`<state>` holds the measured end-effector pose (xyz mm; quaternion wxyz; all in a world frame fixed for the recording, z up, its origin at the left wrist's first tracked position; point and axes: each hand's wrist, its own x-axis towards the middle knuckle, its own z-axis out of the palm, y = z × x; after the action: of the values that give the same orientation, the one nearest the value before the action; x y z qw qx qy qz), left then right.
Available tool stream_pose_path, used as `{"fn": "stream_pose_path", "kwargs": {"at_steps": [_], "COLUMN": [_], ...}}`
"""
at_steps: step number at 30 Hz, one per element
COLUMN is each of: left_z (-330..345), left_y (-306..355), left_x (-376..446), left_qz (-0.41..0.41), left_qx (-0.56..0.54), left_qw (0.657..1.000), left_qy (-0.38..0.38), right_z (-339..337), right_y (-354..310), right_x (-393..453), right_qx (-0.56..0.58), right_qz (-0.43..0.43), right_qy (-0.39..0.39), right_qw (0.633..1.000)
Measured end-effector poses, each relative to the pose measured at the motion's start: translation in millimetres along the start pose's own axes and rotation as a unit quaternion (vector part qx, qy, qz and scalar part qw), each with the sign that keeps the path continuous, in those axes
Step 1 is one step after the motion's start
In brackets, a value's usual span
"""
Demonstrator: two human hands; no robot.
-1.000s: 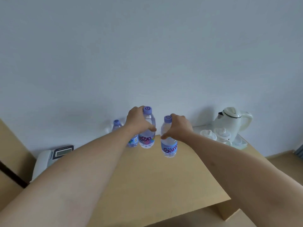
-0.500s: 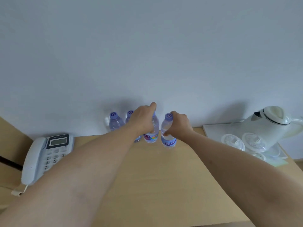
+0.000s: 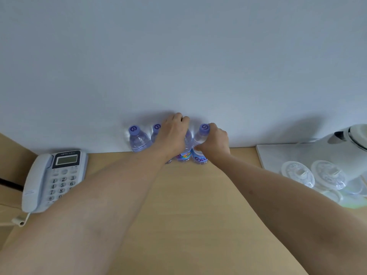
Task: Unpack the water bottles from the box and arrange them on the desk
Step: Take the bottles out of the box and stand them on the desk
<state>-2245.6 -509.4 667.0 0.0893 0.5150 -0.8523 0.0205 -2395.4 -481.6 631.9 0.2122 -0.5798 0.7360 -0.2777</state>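
Observation:
Several clear water bottles with purple caps stand in a row against the wall at the back of the wooden desk. My left hand is wrapped over the top of the third bottle, hiding its cap. Just to its right, my right hand grips the neck and shoulder of the rightmost bottle, whose cap shows. Both held bottles rest on the desk. The leftmost bottle and the second bottle stand free; my left hand partly hides the second. No box is in view.
A grey desk telephone lies at the desk's left edge. At the right, a white tray carries a white electric kettle and lidded cups.
Both hands carried their bottles back toward the wall and set them down in line with the other two. The camera has tilted down and moved closer to the desk.

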Motion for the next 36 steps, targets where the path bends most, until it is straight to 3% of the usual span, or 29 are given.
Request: {"fn": "stream_pose_path", "kwargs": {"at_steps": [9,20,30,36], "left_z": [15,-3,-71,-90], "left_y": [0,0,22,63], "left_x": [-2,-23,-66,-104], "left_qz": [-0.004,-0.013,0.009,0.060], "left_qx": [-0.047,-0.050,-0.087,-0.104], "left_qw": [0.999,0.999,0.996,0.993], "left_qy": [0.022,0.004,0.021,0.008], "right_z": [2,-8,-73,-104], "right_y": [7,-3,-26,-17], "right_x": [11,-10,-97,-182], "right_qx": [0.038,-0.013,-0.104,-0.143], "right_qz": [-0.016,0.013,0.017,0.066], "right_qy": [0.003,0.000,0.023,0.061], "right_qw": [0.999,1.000,0.994,0.986]}}
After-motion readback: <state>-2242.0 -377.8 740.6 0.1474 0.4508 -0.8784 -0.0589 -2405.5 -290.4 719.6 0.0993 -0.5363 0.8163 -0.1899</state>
